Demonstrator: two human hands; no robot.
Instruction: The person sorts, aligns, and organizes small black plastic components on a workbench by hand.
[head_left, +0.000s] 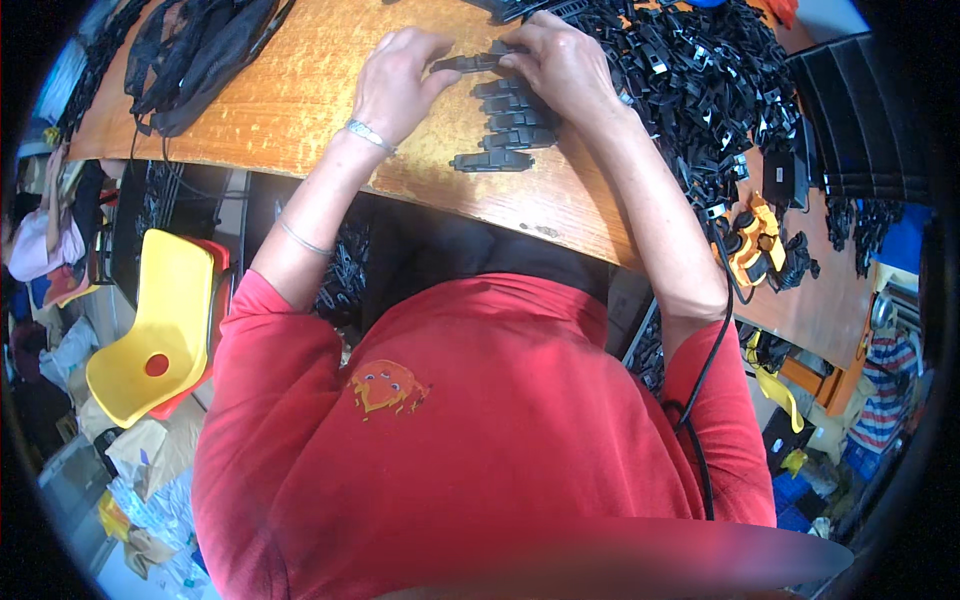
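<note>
My left hand (397, 82) and my right hand (566, 72) meet over the far part of the wooden table. Between them is a black plastic buckle (463, 63), lying sideways. Its left end sits between my left thumb and forefinger, and my right fingertips pinch the other end. Just below it, a column of several similar black buckles (517, 137) lies on the wood, close to my right wrist. The nearest buckle (492, 161) sticks out farther left than the others. My right fingers partly cover the upper ones.
A large heap of black plastic parts (690, 95) spreads to the right of my right forearm. Beyond it stands a black ribbed tray (860, 115). An orange-yellow device (755, 240) and a black cable (722, 340) lie near my right arm. Black mesh fabric (195, 65) rests at far left; a yellow chair (155, 330) stands below.
</note>
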